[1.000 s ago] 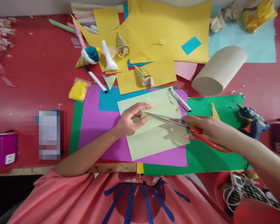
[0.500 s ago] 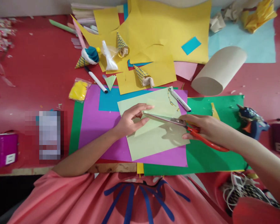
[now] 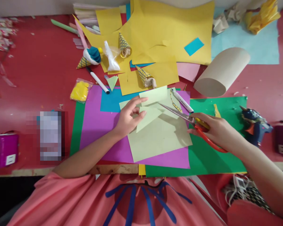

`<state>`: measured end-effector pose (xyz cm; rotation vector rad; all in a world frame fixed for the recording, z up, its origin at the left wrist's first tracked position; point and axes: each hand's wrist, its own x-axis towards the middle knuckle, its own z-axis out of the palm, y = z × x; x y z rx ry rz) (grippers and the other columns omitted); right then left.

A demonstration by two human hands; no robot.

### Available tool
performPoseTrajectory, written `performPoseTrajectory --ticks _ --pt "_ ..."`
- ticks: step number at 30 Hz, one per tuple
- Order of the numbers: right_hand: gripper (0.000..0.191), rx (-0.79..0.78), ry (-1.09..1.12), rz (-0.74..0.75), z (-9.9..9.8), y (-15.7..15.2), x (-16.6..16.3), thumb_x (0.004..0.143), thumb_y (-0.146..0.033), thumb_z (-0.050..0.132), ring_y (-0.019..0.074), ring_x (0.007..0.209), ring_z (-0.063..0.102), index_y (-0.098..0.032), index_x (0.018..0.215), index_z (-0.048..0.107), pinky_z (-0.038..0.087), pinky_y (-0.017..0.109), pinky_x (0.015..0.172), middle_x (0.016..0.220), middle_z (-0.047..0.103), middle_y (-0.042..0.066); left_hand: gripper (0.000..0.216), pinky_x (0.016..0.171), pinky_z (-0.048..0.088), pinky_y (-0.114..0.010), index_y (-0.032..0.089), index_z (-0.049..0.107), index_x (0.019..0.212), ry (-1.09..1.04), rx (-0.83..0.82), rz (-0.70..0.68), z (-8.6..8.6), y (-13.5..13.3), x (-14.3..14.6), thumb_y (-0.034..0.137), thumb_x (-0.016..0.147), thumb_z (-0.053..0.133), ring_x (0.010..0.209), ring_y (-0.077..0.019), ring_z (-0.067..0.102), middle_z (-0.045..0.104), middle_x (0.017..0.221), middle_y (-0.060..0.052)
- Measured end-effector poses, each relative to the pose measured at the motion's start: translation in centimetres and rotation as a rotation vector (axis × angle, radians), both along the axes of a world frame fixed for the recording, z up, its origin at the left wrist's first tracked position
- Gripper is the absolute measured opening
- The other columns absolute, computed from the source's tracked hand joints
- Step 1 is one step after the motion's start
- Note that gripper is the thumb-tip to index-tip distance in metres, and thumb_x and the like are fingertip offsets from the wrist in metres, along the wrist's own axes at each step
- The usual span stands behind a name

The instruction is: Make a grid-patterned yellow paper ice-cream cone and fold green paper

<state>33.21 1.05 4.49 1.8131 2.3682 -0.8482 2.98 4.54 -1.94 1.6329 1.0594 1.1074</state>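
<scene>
My left hand [image 3: 130,117] pinches a pale green paper piece [image 3: 153,97] between thumb and fingers. A slit divides the piece into an upper strip and a lower pointed flap. My right hand [image 3: 217,130] grips red-handled scissors [image 3: 178,113], fingers through the handles. Their blades point left, tips beside the paper's slit, a little apart from my left fingers. Beneath lies a larger pale green sheet [image 3: 160,142], resting on a purple sheet [image 3: 103,131]. A white marker [image 3: 182,101] lies at that sheet's upper right corner, next to a thin patterned paper scrap [image 3: 175,105].
Small patterned paper cones [image 3: 144,75] lie among yellow sheets [image 3: 172,28] at the back. A cardboard tube [image 3: 223,72] and a glue gun [image 3: 257,125] are on the right. Left are a yellow clay packet [image 3: 80,90], another marker [image 3: 99,81] and a pixelated phone-like object [image 3: 50,136].
The scissors have drawn back right, away from my left fingers. The cut paper has parted, its upper strip now raised above the lower flap. My left hand has shifted slightly left.
</scene>
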Motion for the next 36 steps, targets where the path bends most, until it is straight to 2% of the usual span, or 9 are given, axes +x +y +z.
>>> performPoseTrajectory --ticks 4,8,11,15,20,23,27,31,36 --pt "0.047 0.143 -0.037 -0.246 0.1 -0.7 1.1 0.079 -0.058 0.06 0.0188 0.06 0.06 -0.023 0.11 0.063 0.046 0.03 0.056 0.075 0.067 0.005 0.03 0.059 0.049 -0.016 0.026 0.062 0.115 0.022 0.039 0.031 0.0 0.4 0.0 0.022 0.086 0.062 0.095 -0.0122 0.062 0.055 0.132 -0.008" --pt "0.049 0.188 -0.117 -0.437 -0.3 -1.2 2.7 0.078 -0.061 0.058 0.0224 0.064 0.064 -0.026 0.112 0.063 0.049 0.033 0.058 0.081 0.07 0.007 0.025 0.062 0.052 -0.017 0.025 0.062 0.112 0.051 0.094 0.08 0.0 0.5 -0.1 0.027 0.087 0.06 0.102 -0.0141 0.06 0.055 0.127 -0.009" --pt "0.049 0.176 -0.17 -0.433 -0.9 -1.5 4.1 0.081 -0.059 0.055 0.0284 0.073 0.067 -0.028 0.119 0.059 0.05 0.038 0.06 0.086 0.07 0.008 0.027 0.065 0.053 -0.017 0.025 0.059 0.113 0.028 0.12 0.14 -0.1 0.5 -0.1 0.032 0.087 0.061 0.111 -0.0167 0.057 0.053 0.125 -0.009" --pt "0.057 0.091 -0.251 -0.345 -0.6 -1.8 5.1 0.084 -0.05 0.057 0.0341 0.088 0.067 -0.026 0.135 0.048 0.052 0.043 0.068 0.108 0.068 0.017 0.031 0.066 0.054 -0.019 0.026 0.055 0.116 0.032 0.126 0.161 -0.1 0.4 -0.2 0.04 0.089 0.058 0.122 -0.0209 0.052 0.047 0.135 -0.01" --pt "0.058 0.269 -0.449 -0.303 1.6 -1.9 3.5 0.092 -0.049 0.043 0.0464 0.106 0.059 -0.019 0.141 0.041 0.049 0.055 0.076 0.114 0.063 0.022 0.027 0.068 0.055 -0.022 0.027 0.056 0.115 0.045 0.133 0.162 0.1 0.1 -0.2 0.038 0.09 0.057 0.119 -0.0198 0.054 0.045 0.139 -0.01" --pt "0.039 0.368 -0.228 -0.314 2.3 -1.4 1.0 0.095 -0.039 0.041 0.0376 0.099 0.065 -0.021 0.126 0.056 0.05 0.048 0.078 0.107 0.069 0.016 0.024 0.067 0.054 -0.021 0.027 0.056 0.113 0.039 0.163 0.144 0.3 0.0 -0.1 0.034 0.09 0.057 0.117 -0.0185 0.055 0.05 0.134 -0.008" --pt "0.025 0.396 0.098 -0.15 1.4 -0.2 -3.3 0.094 -0.026 0.042 0.0291 0.102 0.064 -0.019 0.103 0.064 0.049 0.04 0.084 0.108 0.068 0.014 0.02 0.064 0.05 -0.02 0.026 0.058 0.11 0.079 0.199 0.124 0.3 -0.1 -0.1 0.031 0.091 0.056 0.115 -0.0177 0.055 0.056 0.126 -0.008" --pt "0.019 0.201 0.484 -0.161 -0.3 0.4 -7.9 0.095 -0.026 0.043 0.0167 0.08 0.066 -0.019 0.099 0.06 0.049 0.029 0.07 0.094 0.069 0.007 0.017 0.067 0.048 -0.021 0.024 0.06 0.107 0.14 0.27 0.133 0.5 0.0 0.0 0.029 0.092 0.055 0.112 -0.0165 0.057 0.059 0.121 -0.007" --pt "0.024 0.006 0.724 -0.137 -2.5 0.4 -12.4 0.096 -0.039 0.042 0.0101 0.063 0.058 -0.019 0.094 0.056 0.043 0.024 0.061 0.08 0.064 0.002 0.018 0.082 0.051 -0.028 0.024 0.06 0.108 0.211 0.329 0.12 0.9 0.0 0.0 0.03 0.092 0.053 0.113 -0.0179 0.056 0.061 0.118 -0.006"
